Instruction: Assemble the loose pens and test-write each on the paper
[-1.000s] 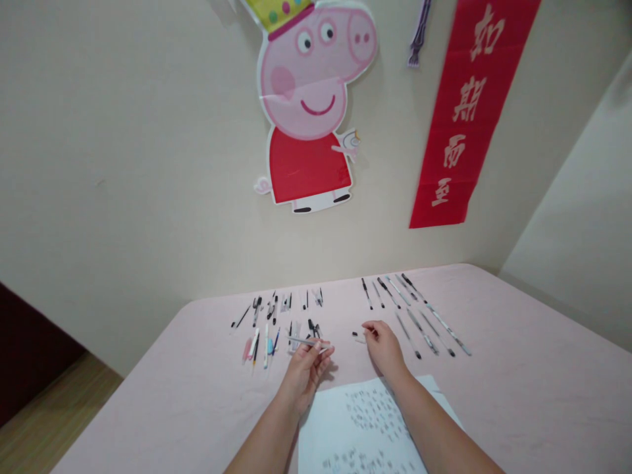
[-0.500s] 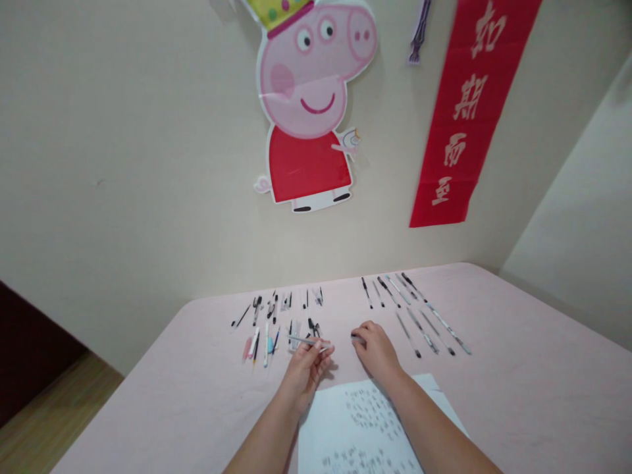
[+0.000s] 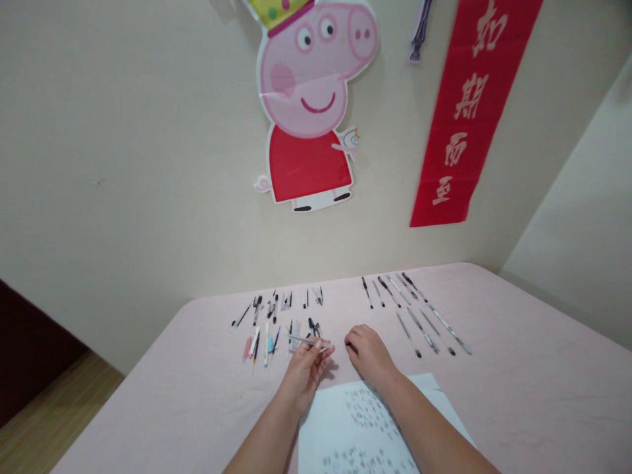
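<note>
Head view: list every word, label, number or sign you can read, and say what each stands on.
"如期而至": on the red banner, top to bottom.
White paper: rows of small dark marks, too small and blurred to read.
Pens: no readable brand or number; any print is too small.

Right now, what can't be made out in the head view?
All head view:
Right hand: its curled fingers hide whether it holds anything.
Slim grey pen piece: the left hand's grip covers part.
Paper: right forearm hides part; bottom edge cuts it off.
Writing: too small and blurred to read.
Pig cutout's hat, red banner: cut off by the top edge.
</note>
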`<state>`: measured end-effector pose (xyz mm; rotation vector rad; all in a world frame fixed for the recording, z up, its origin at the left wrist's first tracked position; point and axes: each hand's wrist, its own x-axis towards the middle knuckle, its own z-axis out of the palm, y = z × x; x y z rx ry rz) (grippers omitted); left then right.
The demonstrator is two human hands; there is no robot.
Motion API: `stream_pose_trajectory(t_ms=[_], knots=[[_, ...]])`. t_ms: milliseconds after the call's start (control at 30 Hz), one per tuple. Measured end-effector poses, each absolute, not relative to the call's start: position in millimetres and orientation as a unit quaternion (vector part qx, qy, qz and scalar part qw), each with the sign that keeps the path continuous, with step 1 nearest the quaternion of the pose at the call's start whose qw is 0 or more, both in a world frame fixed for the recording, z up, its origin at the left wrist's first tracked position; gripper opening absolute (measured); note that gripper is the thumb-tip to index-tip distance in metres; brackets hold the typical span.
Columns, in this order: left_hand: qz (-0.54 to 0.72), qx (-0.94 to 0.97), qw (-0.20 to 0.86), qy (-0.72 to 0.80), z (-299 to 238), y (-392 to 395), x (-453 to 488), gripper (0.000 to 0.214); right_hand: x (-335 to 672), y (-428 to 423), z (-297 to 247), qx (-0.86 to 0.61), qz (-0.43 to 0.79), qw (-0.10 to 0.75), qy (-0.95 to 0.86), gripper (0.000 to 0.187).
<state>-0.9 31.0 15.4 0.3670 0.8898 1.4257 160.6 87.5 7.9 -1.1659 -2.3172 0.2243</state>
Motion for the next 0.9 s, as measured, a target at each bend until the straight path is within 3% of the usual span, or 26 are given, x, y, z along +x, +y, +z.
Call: stream_pose_trajectory(t_ms=[467,700,900], knots=[[0.644,0.16,0.633,0.398,12,33,-1,0.012,153,80,9,-0.344,0.242,0.406,-0.812,0.034],[0.647,0.161,0.631,0.397,12,33,-1,0.011,148,83,2,-0.316,0.325,0.47,-0.757,0.025],[0.648,0.164,0.631,0.394,14,32,-1,0.007,142,82,4,-0.323,0.469,0.507,-0.647,0.004]])
